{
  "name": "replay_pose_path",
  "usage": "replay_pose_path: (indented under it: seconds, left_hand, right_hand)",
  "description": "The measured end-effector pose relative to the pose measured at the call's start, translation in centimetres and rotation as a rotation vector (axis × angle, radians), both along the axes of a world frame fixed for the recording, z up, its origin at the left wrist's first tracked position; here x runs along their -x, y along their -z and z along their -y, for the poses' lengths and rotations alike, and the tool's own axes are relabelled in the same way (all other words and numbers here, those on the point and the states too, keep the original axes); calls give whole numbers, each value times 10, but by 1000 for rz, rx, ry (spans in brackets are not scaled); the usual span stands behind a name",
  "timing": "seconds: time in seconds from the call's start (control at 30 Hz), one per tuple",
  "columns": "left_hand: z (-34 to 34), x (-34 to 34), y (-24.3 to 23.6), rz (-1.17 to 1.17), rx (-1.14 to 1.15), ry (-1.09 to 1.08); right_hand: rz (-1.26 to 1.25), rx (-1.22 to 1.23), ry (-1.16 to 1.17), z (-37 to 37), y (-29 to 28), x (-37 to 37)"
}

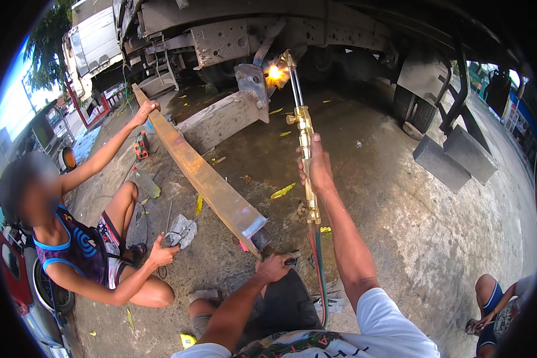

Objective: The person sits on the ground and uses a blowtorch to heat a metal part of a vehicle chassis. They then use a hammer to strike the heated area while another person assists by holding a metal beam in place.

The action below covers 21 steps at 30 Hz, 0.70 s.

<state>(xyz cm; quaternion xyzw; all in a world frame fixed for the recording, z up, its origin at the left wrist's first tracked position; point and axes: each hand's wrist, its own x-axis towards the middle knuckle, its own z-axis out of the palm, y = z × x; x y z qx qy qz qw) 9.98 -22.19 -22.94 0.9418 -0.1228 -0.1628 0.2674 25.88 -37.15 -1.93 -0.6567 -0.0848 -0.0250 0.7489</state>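
Observation:
My right hand is wrapped round the brass body of a cutting torch. The torch points away from me, and a bright orange flame burns at its bent head, close to a bolted steel plate under the truck. Red and green hoses run from the torch's back end toward my body. Low in front of me, my left hand is closed beside the near end of a rusty steel beam. Something dark shows at its fingers, too small to name.
At left a crouching person steadies the beam's far end with one hand. A plastic bottle and an orange-black tool lie nearby. Grey blocks hang at right, near a truck wheel. Another person sits lower right.

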Motion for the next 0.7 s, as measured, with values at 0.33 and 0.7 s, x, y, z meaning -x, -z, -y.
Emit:
replay_pose_path:
  seconds: [0.33,0.7]
  left_hand:
    - [40,-87,-30,521,663,-617]
    - [88,-165,-216,868,1210,-582]
  right_hand:
    - [-12,42,14,19,-1,6]
    - [54,71,52,26,-9,12]
